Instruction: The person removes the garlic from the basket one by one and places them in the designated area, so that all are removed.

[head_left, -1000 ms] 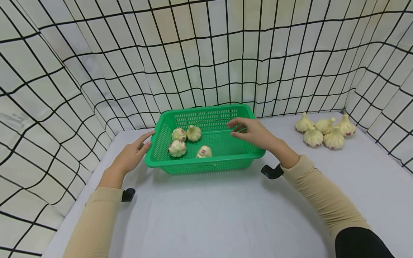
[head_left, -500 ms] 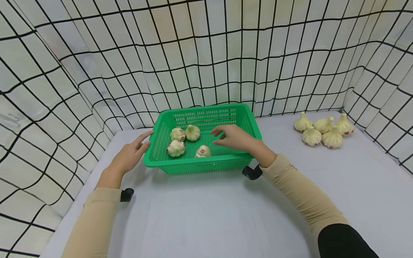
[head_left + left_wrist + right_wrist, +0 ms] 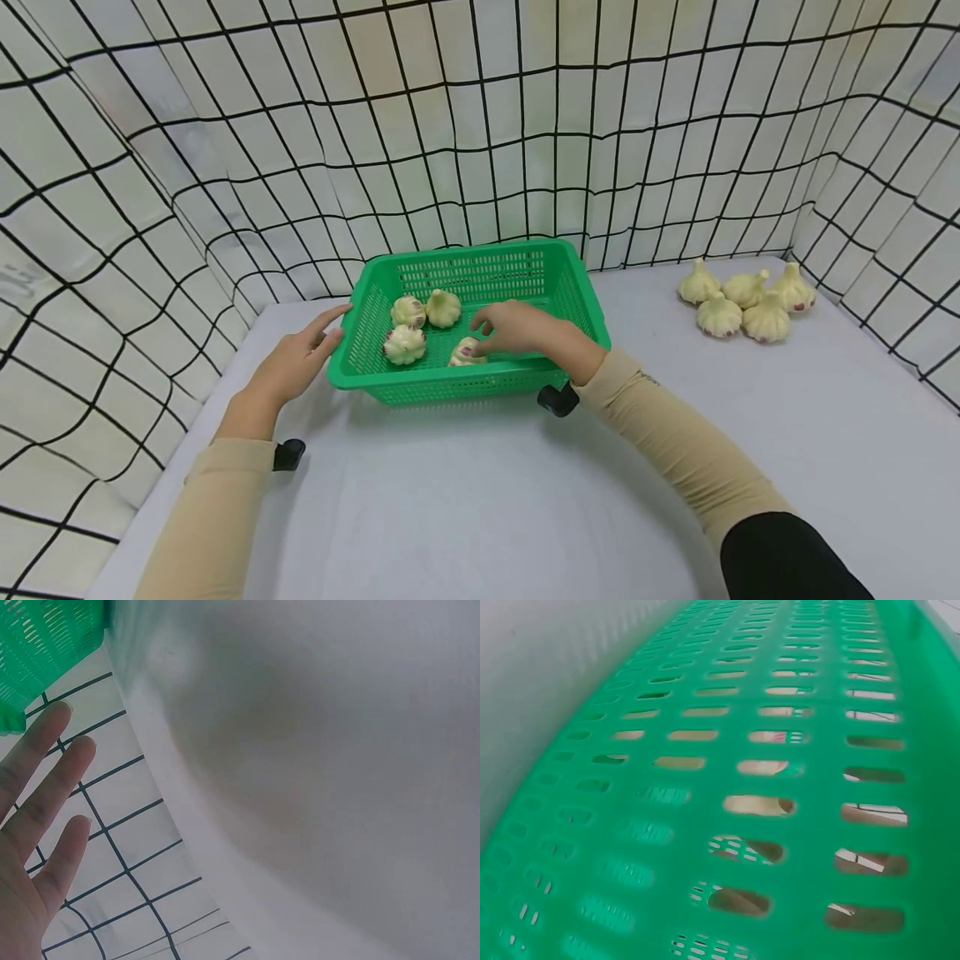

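Lying inside the green basket (image 3: 450,387) at its six o'clock, one garlic bulb (image 3: 462,352) sits at your right grip's (image 3: 513,327) fingertips; you cannot tell whether they pinch it. Your left grip (image 3: 291,367), fingers straight and apart, is by the rim's nine o'clock. Three bulbs (image 3: 408,313) lie inside at nine; five bulbs (image 3: 745,290) sit on the bench (image 3: 450,500) at three.

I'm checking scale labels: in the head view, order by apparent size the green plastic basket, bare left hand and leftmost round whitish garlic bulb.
1. Green plastic basket
2. Bare left hand
3. Leftmost round whitish garlic bulb
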A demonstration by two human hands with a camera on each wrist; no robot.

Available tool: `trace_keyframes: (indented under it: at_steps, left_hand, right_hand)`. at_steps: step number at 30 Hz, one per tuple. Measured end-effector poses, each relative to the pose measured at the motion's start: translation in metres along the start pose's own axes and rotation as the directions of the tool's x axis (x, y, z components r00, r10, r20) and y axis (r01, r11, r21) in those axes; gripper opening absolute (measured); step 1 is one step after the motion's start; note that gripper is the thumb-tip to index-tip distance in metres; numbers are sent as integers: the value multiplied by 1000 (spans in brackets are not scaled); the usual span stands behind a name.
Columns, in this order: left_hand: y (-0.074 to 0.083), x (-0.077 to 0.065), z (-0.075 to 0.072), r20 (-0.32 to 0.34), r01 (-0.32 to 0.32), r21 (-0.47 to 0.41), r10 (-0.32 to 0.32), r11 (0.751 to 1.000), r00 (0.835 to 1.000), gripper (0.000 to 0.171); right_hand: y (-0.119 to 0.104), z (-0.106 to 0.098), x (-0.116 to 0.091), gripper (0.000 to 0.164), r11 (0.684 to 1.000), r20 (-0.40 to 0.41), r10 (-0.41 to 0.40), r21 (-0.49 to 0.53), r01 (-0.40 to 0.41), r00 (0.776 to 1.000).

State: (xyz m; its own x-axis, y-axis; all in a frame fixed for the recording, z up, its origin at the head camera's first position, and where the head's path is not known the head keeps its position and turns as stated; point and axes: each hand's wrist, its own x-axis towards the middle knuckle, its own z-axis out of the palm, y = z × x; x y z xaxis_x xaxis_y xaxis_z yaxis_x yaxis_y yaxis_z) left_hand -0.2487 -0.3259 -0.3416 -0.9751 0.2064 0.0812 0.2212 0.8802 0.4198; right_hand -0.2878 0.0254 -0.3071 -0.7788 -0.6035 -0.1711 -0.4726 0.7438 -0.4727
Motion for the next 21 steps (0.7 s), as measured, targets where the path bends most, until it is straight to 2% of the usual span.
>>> trace_keyframes:
  at_steps: [11,18,21]
  left_hand:
    - [2,2,2,18,5,9,-5,1000,1000,64]
    - [1,2,2,13,11,16,-11,1000,1000,64]
    - [1,3,2,10,8,19,-8,1000,1000,64]
  right_hand:
    - [-1,10,15,52,996,50,62,-61,-59,997]
    - [-6,13,22,55,993,69,58,-107,-50,996]
    - [-7,14,25,48,991,69,55,-122,-46,996]
